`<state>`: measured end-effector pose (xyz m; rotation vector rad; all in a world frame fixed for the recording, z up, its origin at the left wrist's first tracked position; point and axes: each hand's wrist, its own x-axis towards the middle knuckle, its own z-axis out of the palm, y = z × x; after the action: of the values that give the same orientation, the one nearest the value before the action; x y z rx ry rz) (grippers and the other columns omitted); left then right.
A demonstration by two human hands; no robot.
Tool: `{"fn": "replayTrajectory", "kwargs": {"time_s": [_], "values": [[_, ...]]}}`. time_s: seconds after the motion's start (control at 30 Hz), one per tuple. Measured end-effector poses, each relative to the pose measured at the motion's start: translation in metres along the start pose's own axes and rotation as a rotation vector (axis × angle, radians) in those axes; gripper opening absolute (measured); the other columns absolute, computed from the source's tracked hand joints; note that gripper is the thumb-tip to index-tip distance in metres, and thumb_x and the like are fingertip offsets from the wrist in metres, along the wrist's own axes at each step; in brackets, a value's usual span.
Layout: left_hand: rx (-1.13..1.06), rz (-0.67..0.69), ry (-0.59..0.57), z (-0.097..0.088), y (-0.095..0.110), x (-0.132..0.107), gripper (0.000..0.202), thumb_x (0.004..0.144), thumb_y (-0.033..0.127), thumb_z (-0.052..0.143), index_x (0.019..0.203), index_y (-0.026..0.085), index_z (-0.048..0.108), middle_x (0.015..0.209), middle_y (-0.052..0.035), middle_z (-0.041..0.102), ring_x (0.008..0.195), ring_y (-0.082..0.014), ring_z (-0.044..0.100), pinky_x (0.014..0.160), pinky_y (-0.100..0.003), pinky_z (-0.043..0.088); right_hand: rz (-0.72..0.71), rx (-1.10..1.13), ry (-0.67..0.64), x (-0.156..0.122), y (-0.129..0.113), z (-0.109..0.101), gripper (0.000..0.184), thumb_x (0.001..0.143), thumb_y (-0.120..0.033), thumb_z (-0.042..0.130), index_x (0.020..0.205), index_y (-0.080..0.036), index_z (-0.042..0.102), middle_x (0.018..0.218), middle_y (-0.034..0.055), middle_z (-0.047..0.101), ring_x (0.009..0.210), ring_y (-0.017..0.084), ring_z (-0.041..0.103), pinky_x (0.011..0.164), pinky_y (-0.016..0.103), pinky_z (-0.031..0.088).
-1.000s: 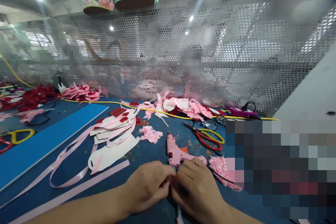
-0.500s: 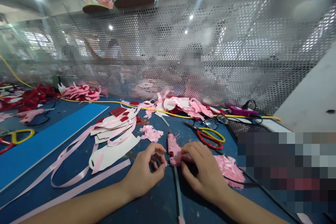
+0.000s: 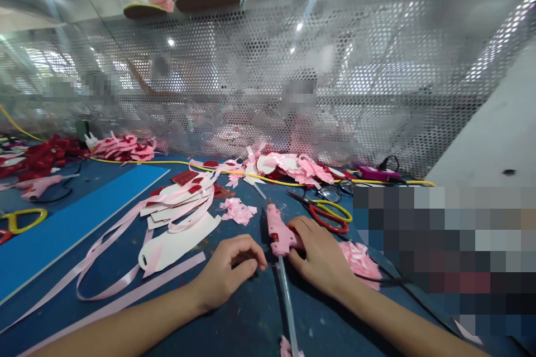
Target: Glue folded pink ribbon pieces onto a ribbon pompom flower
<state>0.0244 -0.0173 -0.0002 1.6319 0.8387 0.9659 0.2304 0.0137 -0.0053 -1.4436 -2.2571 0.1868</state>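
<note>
My right hand (image 3: pixel 320 256) grips the handle of a pink hot glue gun (image 3: pixel 280 234), whose nozzle points away from me. A long clear glue stick (image 3: pixel 288 301) extends from its back end toward me. Left of the gun, my left hand (image 3: pixel 230 270) hovers low over the table with loosely curled fingers and nothing visible in them. A bunched pink ribbon piece (image 3: pixel 238 211) lies beyond it. To its left are white card shapes (image 3: pixel 180 242) with pink ribbon (image 3: pixel 111 293) trailing off. Another ruffled pink piece (image 3: pixel 360 262) sits beside my right wrist.
Scissors (image 3: pixel 330 215) with red and yellow handles and eyeglasses (image 3: pixel 330 194) lie past my right hand. A yellow cord (image 3: pixel 176 162) crosses the back, before a perforated metal screen (image 3: pixel 251 89). At left are a blue board (image 3: pixel 84 223) and a second glue gun (image 3: pixel 39 185).
The glue gun has turned slightly, with its glue stick now slanting right toward me. My left fingers have drawn together a little and sit lower. The whole view has shifted slightly.
</note>
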Motion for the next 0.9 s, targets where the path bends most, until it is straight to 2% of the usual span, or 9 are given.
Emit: {"fn": "replayTrajectory", "kwargs": {"time_s": [0.17,0.33,0.37,0.43,0.53,0.63,0.7,0.77,0.9], "values": [[0.145,-0.088,0.026,0.004,0.004,-0.001,0.006,0.075,0.021,0.056,0.076,0.015,0.055,0.059,0.0049,0.045,0.055,-0.0097,0.043,0.056,-0.021,0.037,0.081,0.147,0.039,0.002,0.008,0.0,0.021,0.074,-0.028,0.048,0.093,-0.018,0.051,0.087,0.0054,0.058,0.078,0.022,0.054,0.067,0.032,0.039],[0.311,0.009,0.035,0.005,0.001,-0.003,0.004,0.078,0.016,0.053,0.079,0.017,0.057,0.082,-0.0006,0.054,0.072,-0.0129,0.052,0.068,-0.025,0.04,0.11,0.293,0.07,0.003,0.016,0.001,0.024,0.08,-0.037,0.044,0.095,-0.019,0.05,0.086,0.0029,0.058,0.075,0.019,0.055,0.064,0.03,0.042],[0.266,0.004,0.048,0.005,0.0,-0.002,0.005,0.078,0.017,0.053,0.082,0.018,0.057,0.086,-0.0014,0.054,0.077,-0.0139,0.053,0.07,-0.026,0.04,0.106,0.311,0.075,0.003,0.016,0.001,0.024,0.08,-0.037,0.044,0.094,-0.019,0.05,0.085,0.0028,0.058,0.074,0.019,0.055,0.064,0.03,0.042],[0.038,-0.049,0.073,0.006,-0.005,-0.003,0.011,0.078,0.019,0.056,0.089,0.02,0.054,0.096,-0.0034,0.054,0.091,-0.0173,0.055,0.076,-0.028,0.041,0.089,0.336,0.084,0.003,0.016,0.001,0.023,0.08,-0.037,0.045,0.093,-0.019,0.05,0.085,0.0026,0.058,0.074,0.019,0.054,0.064,0.03,0.042],[-0.51,-0.201,0.046,0.012,-0.008,-0.003,0.029,0.075,0.023,0.064,0.1,0.021,0.05,0.116,-0.0076,0.049,0.112,-0.0237,0.05,0.089,-0.035,0.039,0.042,0.353,0.106,0.001,0.012,0.0,0.022,0.08,-0.037,0.046,0.093,-0.02,0.049,0.087,0.0032,0.057,0.076,0.02,0.054,0.066,0.031,0.042],[-0.933,-0.345,-0.062,0.019,-0.006,-0.004,0.041,0.073,0.026,0.067,0.11,0.02,0.05,0.125,-0.0109,0.045,0.108,-0.0267,0.054,0.09,-0.039,0.04,-0.018,0.354,0.123,-0.002,0.007,-0.002,0.024,0.08,-0.038,0.047,0.095,-0.02,0.048,0.09,0.0043,0.055,0.079,0.021,0.052,0.07,0.033,0.041],[-1.065,-0.403,-0.145,0.022,-0.004,-0.004,0.04,0.076,0.029,0.064,0.113,0.016,0.052,0.122,-0.0121,0.048,0.106,-0.0273,0.055,0.088,-0.039,0.042,-0.064,0.325,0.124,-0.003,0.004,-0.003,0.022,0.079,-0.035,0.047,0.095,-0.021,0.047,0.091,0.005,0.054,0.08,0.022,0.052,0.071,0.034,0.04],[-1.119,-0.428,-0.178,0.023,-0.004,-0.003,0.036,0.079,0.029,0.061,0.111,0.013,0.056,0.116,-0.0122,0.052,0.105,-0.0271,0.056,0.086,-0.037,0.044,-0.109,0.268,0.129,-0.004,0.003,-0.002,0.02,0.078,-0.031,0.047,0.095,-0.021,0.047,0.093,0.006,0.054,0.081,0.022,0.051,0.071,0.035,0.04],[-1.099,-0.431,-0.08,0.023,-0.006,-0.001,0.028,0.078,0.02,0.064,0.103,0.009,0.062,0.103,-0.0119,0.061,0.094,-0.0218,0.061,0.084,-0.034,0.046,-0.161,0.19,0.134,-0.006,0.002,-0.001,0.023,0.075,-0.024,0.047,0.098,-0.02,0.046,0.097,0.0076,0.053,0.084,0.023,0.05,0.073,0.036,0.04]]}}
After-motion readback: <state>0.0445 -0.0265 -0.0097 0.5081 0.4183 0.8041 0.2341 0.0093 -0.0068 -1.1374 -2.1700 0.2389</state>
